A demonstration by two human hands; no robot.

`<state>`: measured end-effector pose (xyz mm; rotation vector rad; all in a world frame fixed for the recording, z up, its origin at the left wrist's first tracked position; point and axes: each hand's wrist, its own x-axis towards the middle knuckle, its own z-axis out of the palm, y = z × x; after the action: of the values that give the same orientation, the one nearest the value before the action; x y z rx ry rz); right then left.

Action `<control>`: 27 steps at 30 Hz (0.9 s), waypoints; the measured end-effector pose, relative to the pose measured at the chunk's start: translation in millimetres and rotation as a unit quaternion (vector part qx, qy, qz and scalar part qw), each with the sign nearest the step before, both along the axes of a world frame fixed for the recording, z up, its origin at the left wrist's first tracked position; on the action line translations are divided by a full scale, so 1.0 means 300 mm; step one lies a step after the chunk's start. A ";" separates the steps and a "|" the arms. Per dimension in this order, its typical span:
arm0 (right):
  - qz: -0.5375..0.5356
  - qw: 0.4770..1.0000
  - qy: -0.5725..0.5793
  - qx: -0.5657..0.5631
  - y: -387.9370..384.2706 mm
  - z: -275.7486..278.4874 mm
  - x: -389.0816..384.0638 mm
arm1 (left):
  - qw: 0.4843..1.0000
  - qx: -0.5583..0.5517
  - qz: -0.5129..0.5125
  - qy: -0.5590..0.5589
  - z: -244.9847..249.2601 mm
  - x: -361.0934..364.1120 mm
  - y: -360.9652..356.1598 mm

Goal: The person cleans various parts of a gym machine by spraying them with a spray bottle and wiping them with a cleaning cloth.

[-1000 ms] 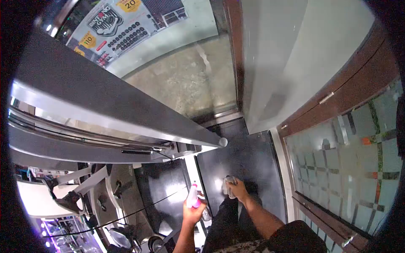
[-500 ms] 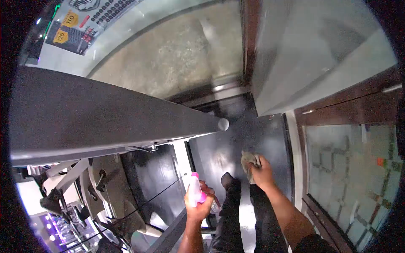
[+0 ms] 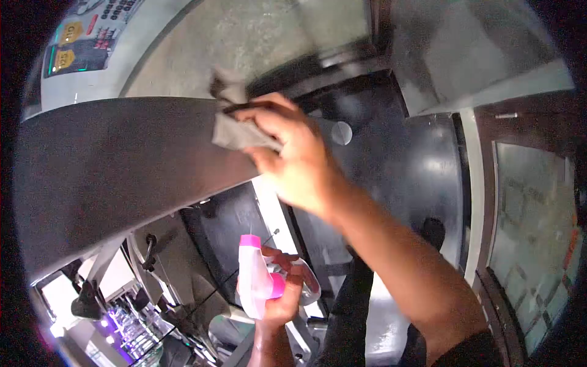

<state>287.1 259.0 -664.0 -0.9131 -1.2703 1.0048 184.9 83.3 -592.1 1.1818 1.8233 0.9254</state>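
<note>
Fingers of my right hand (image 3: 302,159) grip a crumpled grey cloth (image 3: 233,133), which overlaps the end of a long dark grey panel (image 3: 116,165) in this view. Lower down, my left hand (image 3: 282,309) is wrapped round a spray bottle (image 3: 252,278) with a white and pink trigger head. The bottle's clear body shows partly behind the fingers.
Black floor (image 3: 403,165) lies below, with my shoe (image 3: 433,231) on it. A brown-framed glass panel (image 3: 529,214) stands at the right. Gym-like equipment (image 3: 128,306) fills the lower left, and a printed poster (image 3: 79,46) is at the upper left.
My right hand has risen up and left with the cloth, from above the floor to the dark panel. The left hand still holds the spray bottle, slightly lower and further left in view.
</note>
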 end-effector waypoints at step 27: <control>0.027 0.967 -0.094 -0.234 -0.071 -0.617 0.055 | 0.951 -0.123 0.134 -0.252 -0.709 0.458 -0.385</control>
<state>303.4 237.8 -849.1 -1.3667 -1.2392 1.3177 322.4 -32.1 -804.7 0.4879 1.6332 1.0052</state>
